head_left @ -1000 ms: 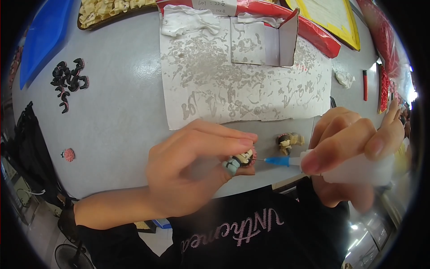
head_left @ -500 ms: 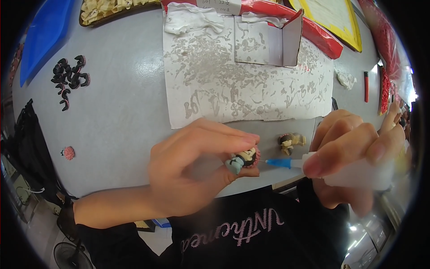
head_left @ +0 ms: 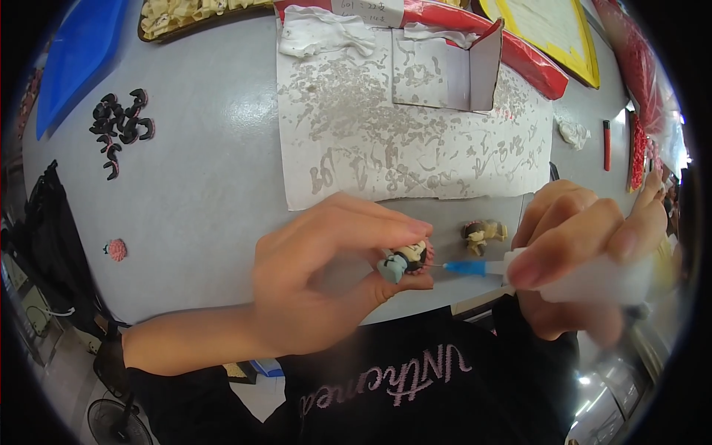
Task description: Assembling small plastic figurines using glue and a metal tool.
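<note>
Between the thumb and fingertips of my left hand is a small painted figurine, pale blue-grey at one end and pink at the other. My right hand is wrapped round a translucent white squeeze bottle with a blue needle tip. The thin needle points left and its end is at the figurine's pink part; whether it touches I cannot tell. Just beyond the needle, a second figurine in cream and dark brown lies on the table. A small pink piece rests at the left.
Several black curved pieces lie at the left, near a blue tray. A stained white sheet carries an open cardboard box and a crumpled tissue. Farther right are a yellow-rimmed tray and a red stick-like object.
The held figurine has turned slightly between my left fingers. Both hands keep nearly the same place, and the needle tip stays by the pink part. The whole view has shifted a little.
</note>
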The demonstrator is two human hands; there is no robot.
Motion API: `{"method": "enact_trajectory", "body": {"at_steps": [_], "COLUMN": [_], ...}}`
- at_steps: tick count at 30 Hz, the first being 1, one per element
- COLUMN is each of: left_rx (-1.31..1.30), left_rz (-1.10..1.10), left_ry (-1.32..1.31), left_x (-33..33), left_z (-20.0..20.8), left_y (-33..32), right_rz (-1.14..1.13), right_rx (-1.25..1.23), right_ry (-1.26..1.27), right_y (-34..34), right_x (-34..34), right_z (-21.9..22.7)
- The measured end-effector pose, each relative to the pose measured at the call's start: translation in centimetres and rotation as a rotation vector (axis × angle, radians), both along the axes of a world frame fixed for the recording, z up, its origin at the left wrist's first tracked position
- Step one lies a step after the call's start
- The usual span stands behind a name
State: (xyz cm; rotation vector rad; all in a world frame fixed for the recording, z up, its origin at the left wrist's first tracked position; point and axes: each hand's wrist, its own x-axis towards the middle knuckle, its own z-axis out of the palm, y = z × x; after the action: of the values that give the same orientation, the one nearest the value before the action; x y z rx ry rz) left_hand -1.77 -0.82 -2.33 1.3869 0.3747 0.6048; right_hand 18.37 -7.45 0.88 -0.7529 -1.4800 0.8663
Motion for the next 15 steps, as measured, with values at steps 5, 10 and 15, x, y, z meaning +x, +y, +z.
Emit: {"method": "enact_trajectory", "body": {"at_steps": [5,10,15], "left_rx": [-0.042,0.014,-0.008], "left_rz": [0.037,0.042,0.044], "left_ry": [-0.051,-0.012,-0.021], "left_x": [0.1,0.1,0.2], "left_z": [-0.2,0.0,0.5], "left_y": [-0.1,-0.1,-0.4], "right_rz": [-0.339,-0.771,-0.7], "right_rx": [-0.06,-0.113,-0.173], "right_ry": [0.035,0.098,0.253], "right_y": [0.0,0.0,0.0], "right_x": [-0.2,-0.2,0.0], "right_z": [0.1,0.7,1.9]}}
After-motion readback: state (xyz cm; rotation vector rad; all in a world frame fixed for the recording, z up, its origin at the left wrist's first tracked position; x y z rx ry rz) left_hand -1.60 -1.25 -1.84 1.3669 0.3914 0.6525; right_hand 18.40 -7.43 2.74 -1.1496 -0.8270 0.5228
